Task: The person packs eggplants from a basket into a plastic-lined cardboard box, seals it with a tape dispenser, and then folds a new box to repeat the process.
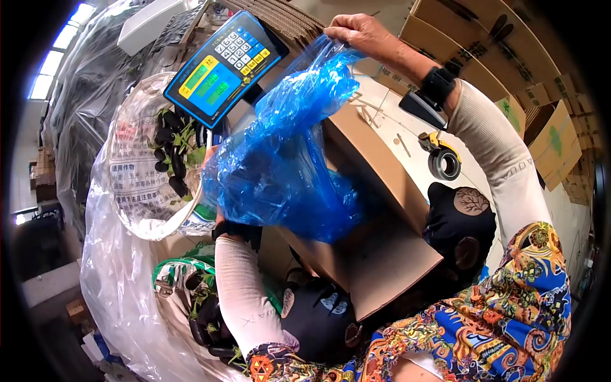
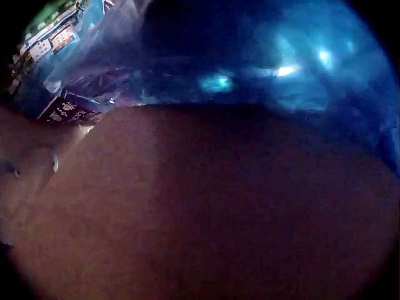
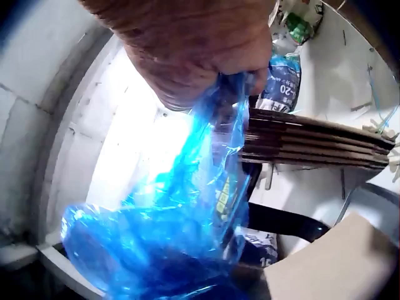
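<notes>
My right hand point(image 1: 363, 33) is raised at the top of the head view, its curled fingers gripping the gathered edge of a thin blue plastic bag point(image 1: 280, 146). The right wrist view shows the film bunched between finger and thumb. The bag hangs down, crumpled and shiny, into an open cardboard box point(image 1: 388, 270). My left hand point(image 2: 206, 206) is against the bag on its left side; the film hides its fingers in the head view, and I cannot tell whether they grip it. The box stands between my knees with a flap towards me.
A blue digital scale display point(image 1: 223, 70) stands beyond the bag. Dark eggplants point(image 1: 172, 149) lie in a white woven sack point(image 1: 130, 172) at left; more eggplants point(image 1: 210, 318) sit in a lower sack. A tape dispenser point(image 1: 440, 159) lies on the right, near stacked cardboard point(image 1: 484, 57).
</notes>
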`<act>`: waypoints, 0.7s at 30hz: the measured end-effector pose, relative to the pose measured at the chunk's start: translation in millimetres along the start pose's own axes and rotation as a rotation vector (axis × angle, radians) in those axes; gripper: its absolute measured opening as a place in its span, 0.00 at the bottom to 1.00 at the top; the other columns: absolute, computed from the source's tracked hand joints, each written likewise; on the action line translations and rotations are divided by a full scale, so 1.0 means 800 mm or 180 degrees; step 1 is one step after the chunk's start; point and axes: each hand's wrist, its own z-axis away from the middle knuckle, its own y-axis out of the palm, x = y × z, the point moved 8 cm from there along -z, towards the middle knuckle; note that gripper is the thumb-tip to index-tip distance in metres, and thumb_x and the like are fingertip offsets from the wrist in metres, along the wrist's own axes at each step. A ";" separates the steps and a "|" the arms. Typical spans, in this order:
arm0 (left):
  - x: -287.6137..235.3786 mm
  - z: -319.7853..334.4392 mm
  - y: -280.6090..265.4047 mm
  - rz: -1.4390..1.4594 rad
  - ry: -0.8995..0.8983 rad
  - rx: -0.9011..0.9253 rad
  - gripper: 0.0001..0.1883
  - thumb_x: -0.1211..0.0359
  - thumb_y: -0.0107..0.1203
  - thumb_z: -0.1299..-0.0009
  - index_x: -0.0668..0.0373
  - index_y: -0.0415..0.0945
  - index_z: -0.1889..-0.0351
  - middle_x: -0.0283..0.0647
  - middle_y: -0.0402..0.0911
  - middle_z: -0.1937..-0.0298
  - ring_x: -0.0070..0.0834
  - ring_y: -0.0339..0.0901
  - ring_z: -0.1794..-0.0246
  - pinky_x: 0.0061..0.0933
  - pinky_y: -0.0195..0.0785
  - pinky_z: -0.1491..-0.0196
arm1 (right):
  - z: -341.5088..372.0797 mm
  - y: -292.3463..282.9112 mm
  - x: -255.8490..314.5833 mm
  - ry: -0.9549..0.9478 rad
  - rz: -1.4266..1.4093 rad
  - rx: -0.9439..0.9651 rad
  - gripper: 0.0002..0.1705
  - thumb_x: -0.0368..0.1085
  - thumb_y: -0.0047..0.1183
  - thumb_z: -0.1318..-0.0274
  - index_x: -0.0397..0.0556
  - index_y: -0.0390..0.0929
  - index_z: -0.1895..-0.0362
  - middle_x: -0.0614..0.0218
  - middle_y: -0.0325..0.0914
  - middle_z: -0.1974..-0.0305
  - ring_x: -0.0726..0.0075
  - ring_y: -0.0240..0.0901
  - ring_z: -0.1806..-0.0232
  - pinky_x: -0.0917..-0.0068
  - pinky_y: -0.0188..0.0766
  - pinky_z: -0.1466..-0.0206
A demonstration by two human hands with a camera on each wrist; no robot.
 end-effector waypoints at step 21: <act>-0.082 0.041 -0.075 0.4874 0.0104 0.0457 0.27 0.56 0.45 0.23 0.68 0.66 0.35 0.46 0.77 0.43 0.34 0.75 0.46 0.31 0.69 0.43 | 0.148 -0.004 -0.057 0.0050 0.1035 0.0635 0.09 0.36 0.54 0.41 0.43 0.79 0.61 0.54 0.79 0.65 0.53 0.77 0.60 0.64 0.74 0.56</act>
